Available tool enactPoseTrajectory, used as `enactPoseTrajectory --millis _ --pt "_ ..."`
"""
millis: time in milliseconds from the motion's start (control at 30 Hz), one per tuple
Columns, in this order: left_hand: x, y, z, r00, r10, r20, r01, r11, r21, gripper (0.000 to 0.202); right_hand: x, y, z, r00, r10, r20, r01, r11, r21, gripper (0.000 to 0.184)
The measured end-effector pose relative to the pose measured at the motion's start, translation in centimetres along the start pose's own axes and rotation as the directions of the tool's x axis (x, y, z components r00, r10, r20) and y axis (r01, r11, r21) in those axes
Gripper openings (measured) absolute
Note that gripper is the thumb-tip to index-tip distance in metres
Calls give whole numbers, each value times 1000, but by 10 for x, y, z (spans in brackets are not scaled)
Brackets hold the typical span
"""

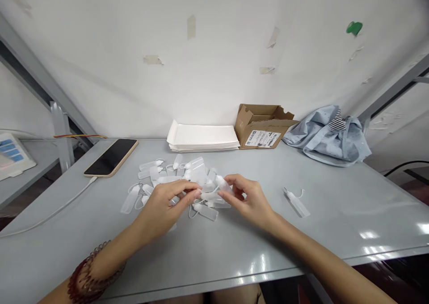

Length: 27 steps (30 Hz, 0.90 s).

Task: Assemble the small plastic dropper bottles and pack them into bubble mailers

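Note:
Between the thumb and fingers of my right hand (pixel 244 196) is a small translucent squeeze bottle (pixel 224 184), its white top tilted up and to the left. My left hand (pixel 176 201) is closed in a pinch just left of that bottle; what sits between the fingertips is too small to make out. Beneath and around both hands lies a loose pile of similar bottles (pixel 206 212), many with thin looped straps and white caps. Apart from the pile, on the right, a single bottle (pixel 297 204) lies with a thin needle-like tip showing and its strap sticking out.
Behind the pile, white padded envelopes (pixel 204 136) are stacked beside an open cardboard box (pixel 264 127). Crumpled light-blue cloth (pixel 330 136) lies at the back right. A phone (pixel 112 157) with a charging cable (pixel 63 214) rests on the left of the grey table (pixel 268 246).

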<state>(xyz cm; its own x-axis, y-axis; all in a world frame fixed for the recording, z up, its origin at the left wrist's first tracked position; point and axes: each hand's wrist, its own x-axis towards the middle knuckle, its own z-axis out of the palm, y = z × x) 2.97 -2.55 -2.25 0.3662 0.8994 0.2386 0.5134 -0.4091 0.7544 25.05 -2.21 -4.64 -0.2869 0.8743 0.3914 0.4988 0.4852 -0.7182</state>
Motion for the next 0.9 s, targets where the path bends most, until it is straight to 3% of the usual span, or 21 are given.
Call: enactPoseTrajectory --millis 200,400,567,900 --pt "-1 1 -3 994 -64 -93 57 996 -73 14 -3 1 -1 982 -182 50 187 975 -122 20" --pt "0 -1 -2 995 -64 -76 59 996 -63 16 -4 3 3 948 -311 71 318 934 -163 21" --pt "1 0 0 999 7 -50 -8 1000 -13 17 -5 3 2 945 -318 76 327 932 -158 20" --pt "0 4 -3 997 -41 -64 36 996 -76 17 -5 4 2 944 -325 64 331 929 -165 20"
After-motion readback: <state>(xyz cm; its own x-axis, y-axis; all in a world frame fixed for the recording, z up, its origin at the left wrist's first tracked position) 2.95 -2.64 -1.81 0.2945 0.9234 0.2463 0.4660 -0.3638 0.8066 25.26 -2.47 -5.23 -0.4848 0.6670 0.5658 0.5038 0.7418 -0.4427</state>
